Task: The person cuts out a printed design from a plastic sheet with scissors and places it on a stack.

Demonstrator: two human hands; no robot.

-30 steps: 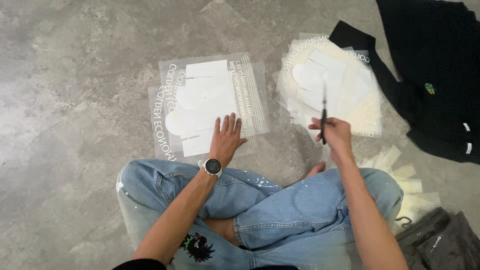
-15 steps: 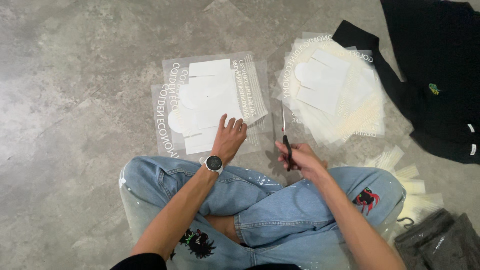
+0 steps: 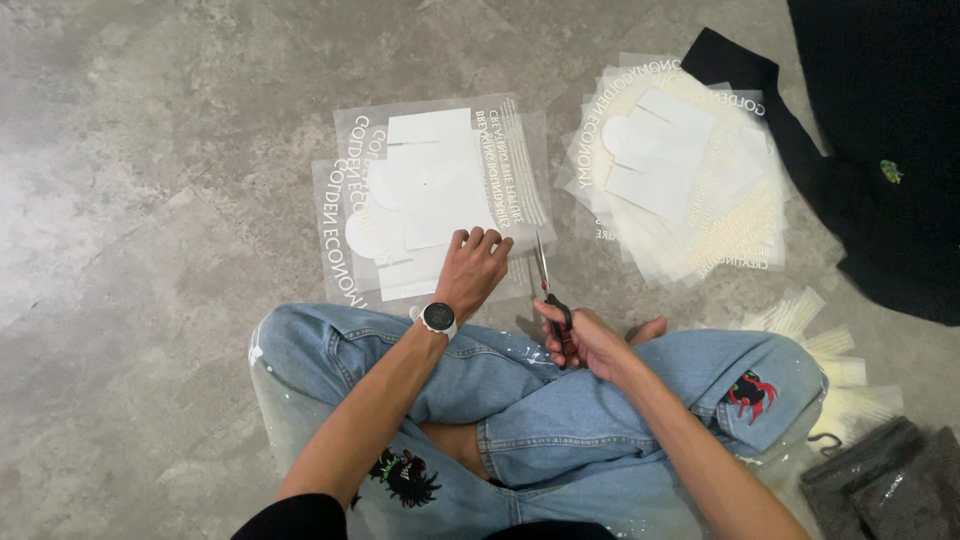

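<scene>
Grey floor: left hand [image 3: 474,272] spread on film sheets [image 3: 430,195], right hand [image 3: 585,340] gripping scissors [image 3: 550,295]

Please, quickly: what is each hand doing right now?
Left hand: open, pressing flat on the transparent sheets.
Right hand: closed, holding scissors.
</scene>
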